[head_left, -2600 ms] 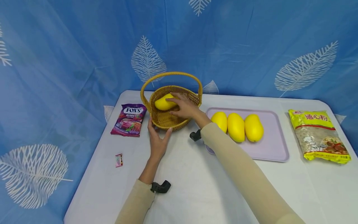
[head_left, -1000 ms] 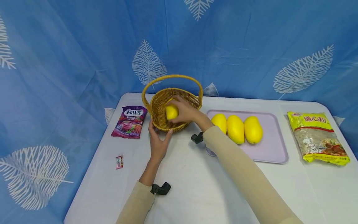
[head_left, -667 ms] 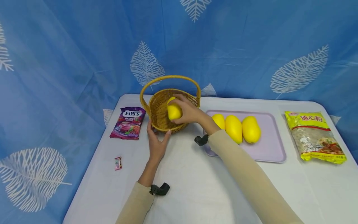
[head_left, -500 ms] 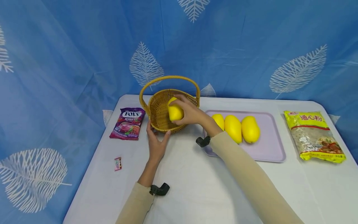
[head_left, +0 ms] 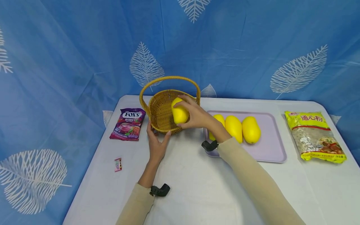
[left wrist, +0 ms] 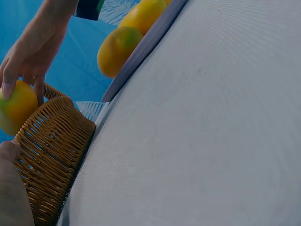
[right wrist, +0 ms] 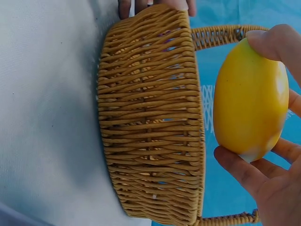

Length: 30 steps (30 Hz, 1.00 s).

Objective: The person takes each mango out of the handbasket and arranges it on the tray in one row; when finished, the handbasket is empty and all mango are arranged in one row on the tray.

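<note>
My right hand (head_left: 198,115) grips a yellow mango (head_left: 179,113), thumb at one end and fingers at the other. In the right wrist view this mango (right wrist: 251,101) is up beyond the rim of the wicker basket (right wrist: 150,122). No other fruit shows inside the basket (head_left: 161,107), whose handle arches over the back. My left hand (head_left: 157,147) holds the basket's near left side, its thumb (left wrist: 10,149) on the rim in the left wrist view. To the right, three more mangoes (head_left: 251,129) lie on a lilac tray (head_left: 271,137), the leftmost partly behind my right wrist.
A purple candy bag (head_left: 128,124) lies left of the basket, with a small wrapped candy (head_left: 118,164) nearer me. At the far right is a yellow-and-clear food packet (head_left: 315,136). A blue leaf-print cloth (head_left: 225,47) hangs behind the white table (head_left: 191,187).
My right hand has taken hold of the mango that was lying in the basket, turned it and lifted it up to the right. My left hand has stayed on the basket.
</note>
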Tool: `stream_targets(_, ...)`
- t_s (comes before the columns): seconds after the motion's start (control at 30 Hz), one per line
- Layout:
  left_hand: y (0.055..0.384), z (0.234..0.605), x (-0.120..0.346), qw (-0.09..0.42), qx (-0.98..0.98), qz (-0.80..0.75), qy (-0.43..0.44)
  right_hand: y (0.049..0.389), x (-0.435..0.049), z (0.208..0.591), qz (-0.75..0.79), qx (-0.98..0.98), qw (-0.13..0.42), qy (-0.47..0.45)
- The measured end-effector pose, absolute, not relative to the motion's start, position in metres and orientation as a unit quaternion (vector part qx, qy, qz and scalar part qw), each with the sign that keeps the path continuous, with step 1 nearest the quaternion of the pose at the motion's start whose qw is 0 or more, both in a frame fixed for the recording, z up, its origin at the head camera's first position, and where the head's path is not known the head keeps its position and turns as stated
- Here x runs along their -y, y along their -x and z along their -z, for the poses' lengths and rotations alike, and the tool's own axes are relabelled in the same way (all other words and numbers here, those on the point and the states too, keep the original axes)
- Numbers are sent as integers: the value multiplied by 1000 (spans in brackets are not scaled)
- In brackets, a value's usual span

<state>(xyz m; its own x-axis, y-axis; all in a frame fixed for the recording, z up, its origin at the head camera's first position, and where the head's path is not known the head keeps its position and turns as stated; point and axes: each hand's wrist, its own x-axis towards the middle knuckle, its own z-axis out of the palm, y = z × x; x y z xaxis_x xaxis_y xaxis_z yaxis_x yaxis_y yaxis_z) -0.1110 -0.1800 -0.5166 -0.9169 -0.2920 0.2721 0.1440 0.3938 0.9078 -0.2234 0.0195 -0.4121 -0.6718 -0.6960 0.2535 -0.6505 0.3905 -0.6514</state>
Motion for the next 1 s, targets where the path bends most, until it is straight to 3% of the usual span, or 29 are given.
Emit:
stream_targets(0.67,109,515,178,202,811,547,-46,181,-62,389,366,-814,-47,449)
stream_targets(1.0,110,516,179,199,808,552,-47,152,-104,366,368,-833,-66,407)
